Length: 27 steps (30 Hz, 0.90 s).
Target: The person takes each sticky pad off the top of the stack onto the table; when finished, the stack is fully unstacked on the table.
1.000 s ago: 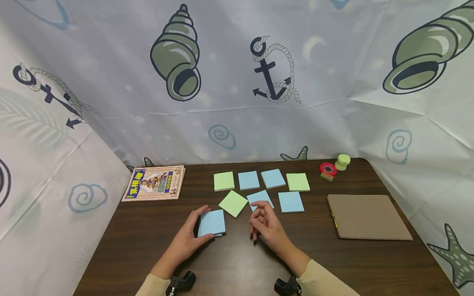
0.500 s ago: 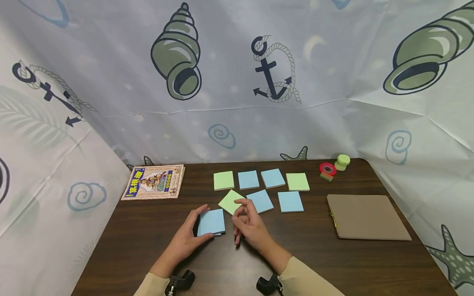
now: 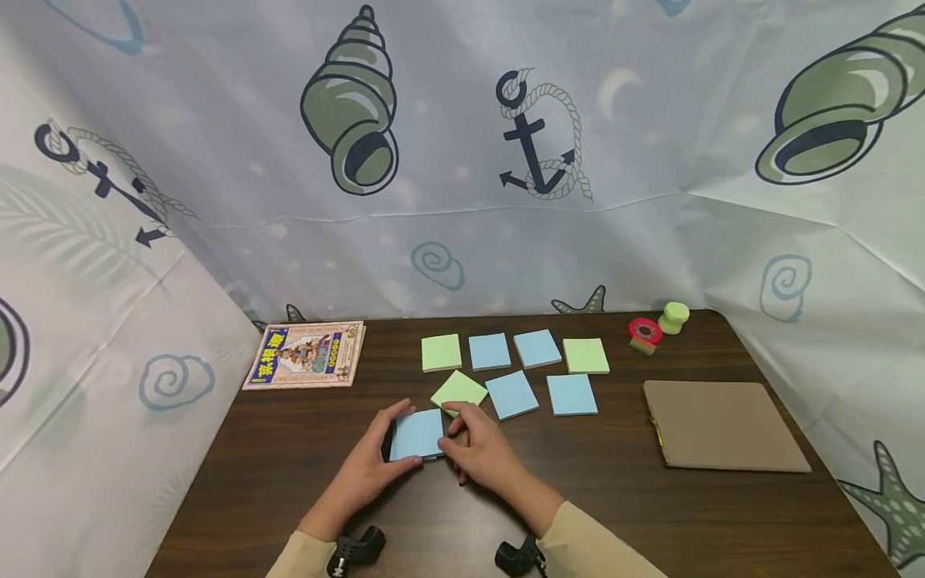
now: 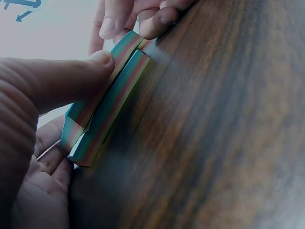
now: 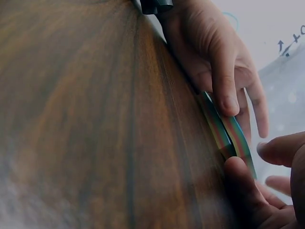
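Observation:
In the head view my left hand [image 3: 379, 457] grips a small stack of sticky note pads [image 3: 416, 434], blue on top, thumb along the near side and fingers behind the left and far sides. The left wrist view shows two pads [image 4: 102, 102] one on the other, slightly offset, their edges striped blue, pink and yellow. My right hand [image 3: 480, 449] has its bent fingers and thumb about the stack's right end. In the right wrist view one right fingertip [image 5: 237, 168] touches that end, while another digit [image 5: 279, 149] stands a little off it. The stack's underside is hidden.
Blue pads [image 3: 512, 394] and green pads [image 3: 442, 353] lie in two rows behind the hands. A booklet [image 3: 307, 356] lies at the back left. A brown notebook [image 3: 726, 424] is on the right, with a red tape roll [image 3: 645, 330] and a green round object [image 3: 674, 317] behind.
My right hand has moved left from over a blue pad to the right end of the stack. My left hand has kept its grip in about the same place.

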Available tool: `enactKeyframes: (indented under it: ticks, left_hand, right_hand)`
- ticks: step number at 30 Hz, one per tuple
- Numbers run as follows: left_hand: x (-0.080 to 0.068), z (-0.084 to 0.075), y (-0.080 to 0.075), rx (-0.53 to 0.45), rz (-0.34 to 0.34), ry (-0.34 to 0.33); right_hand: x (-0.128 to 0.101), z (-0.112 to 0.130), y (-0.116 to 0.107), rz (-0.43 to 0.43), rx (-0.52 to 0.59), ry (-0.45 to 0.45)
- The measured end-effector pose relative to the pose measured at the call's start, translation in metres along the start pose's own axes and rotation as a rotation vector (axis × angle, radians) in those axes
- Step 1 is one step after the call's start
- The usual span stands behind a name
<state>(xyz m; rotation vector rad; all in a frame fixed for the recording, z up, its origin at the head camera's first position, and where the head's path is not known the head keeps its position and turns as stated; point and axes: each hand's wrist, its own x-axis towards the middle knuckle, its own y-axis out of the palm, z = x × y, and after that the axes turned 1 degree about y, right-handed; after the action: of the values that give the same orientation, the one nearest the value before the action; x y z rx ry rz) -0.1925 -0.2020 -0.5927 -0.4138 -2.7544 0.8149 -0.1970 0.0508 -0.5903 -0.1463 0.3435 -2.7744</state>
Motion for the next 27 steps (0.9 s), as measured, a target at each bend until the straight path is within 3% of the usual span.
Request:
enactKeyframes:
  ticks: [8, 18, 23, 27]
  left_hand:
    - [0.0015, 0.0002, -0.0001, -0.022, 0.014, 0.001]
    - [-0.0007, -0.0001, -0.0004, -0.032, 0.016, 0.005]
    - [-0.0003, -0.0014, -0.0011, -0.039, 0.023, -0.001]
    - [-0.0004, -0.0020, -0.0017, -0.038, 0.024, 0.008]
  right_hand:
    - [-0.0008, 0.0005, -0.0019, 0.015, -0.105, -0.022]
    - [-0.0002, -0.0004, -0.0022, 0.053, -0.034, -0.039]
    - [0.0011, 0.0006, -0.0051, 0.124, 0.051, -0.034]
    - [0.0002, 0.0005, -0.0064, 0.184, 0.054, -0.035]
